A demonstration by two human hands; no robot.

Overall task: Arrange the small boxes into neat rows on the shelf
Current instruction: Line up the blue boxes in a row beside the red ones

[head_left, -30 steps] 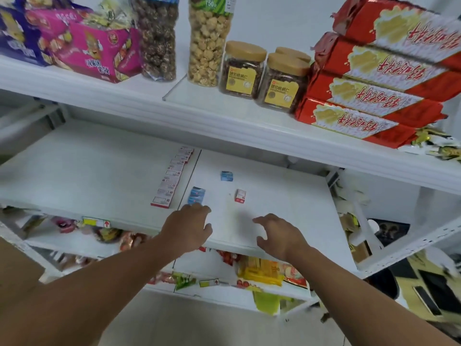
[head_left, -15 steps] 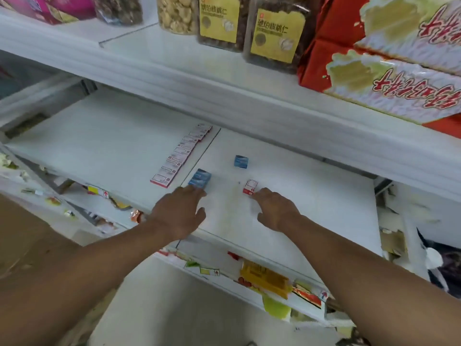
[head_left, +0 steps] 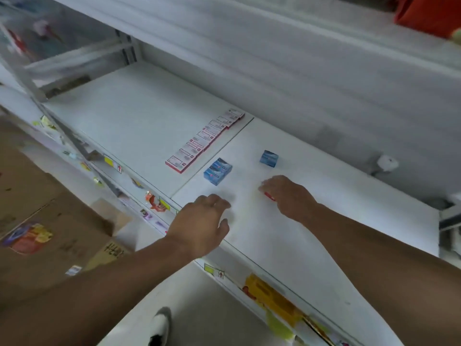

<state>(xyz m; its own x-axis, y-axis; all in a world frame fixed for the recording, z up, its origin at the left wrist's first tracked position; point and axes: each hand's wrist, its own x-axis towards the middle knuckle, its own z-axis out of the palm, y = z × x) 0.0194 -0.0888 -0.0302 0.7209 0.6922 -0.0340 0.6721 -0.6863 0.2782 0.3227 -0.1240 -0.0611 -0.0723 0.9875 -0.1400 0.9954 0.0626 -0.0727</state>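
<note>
A row of several red-and-white small boxes point(head_left: 204, 141) runs front to back on the white shelf point(head_left: 139, 126). Two blue boxes lie loose to its right: a nearer blue box point(head_left: 217, 171) and a farther blue box point(head_left: 269, 158). My right hand point(head_left: 287, 196) covers a red-and-white box point(head_left: 270, 196), fingers curled over it; only a red edge shows. My left hand point(head_left: 202, 222) hovers over the shelf's front part, just below the nearer blue box, fingers loosely bent and holding nothing.
The upper shelf's front edge point(head_left: 249, 46) overhangs close above. A brown cardboard box point(head_left: 50, 216) stands on the floor at the left. Lower shelves point(head_left: 274, 298) hold colourful packets. A white bracket point(head_left: 385, 163) sits at the back right.
The camera has moved closer and lower. My right hand has closed over the red-and-white box it was touching. My left hand has drawn back from the nearer blue box.
</note>
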